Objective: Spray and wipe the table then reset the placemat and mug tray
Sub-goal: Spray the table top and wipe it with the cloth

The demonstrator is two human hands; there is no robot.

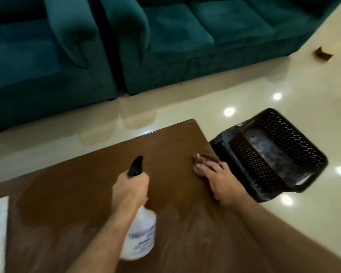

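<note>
Cloth [202, 159] under right hand [220, 181] fingers [206, 168], seemingly pressed flat.

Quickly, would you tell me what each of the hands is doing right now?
Left hand: grips the neck of the spray bottle.
Right hand: fingers straight, presses a cloth on the table.

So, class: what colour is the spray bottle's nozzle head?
Black, on a white spray bottle, clearest in the head view.

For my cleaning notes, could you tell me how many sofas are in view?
2. One sofa stands at the far left; the other sofa is beside it to the right, across the floor from the table. Both are cut off by the frame.
</note>
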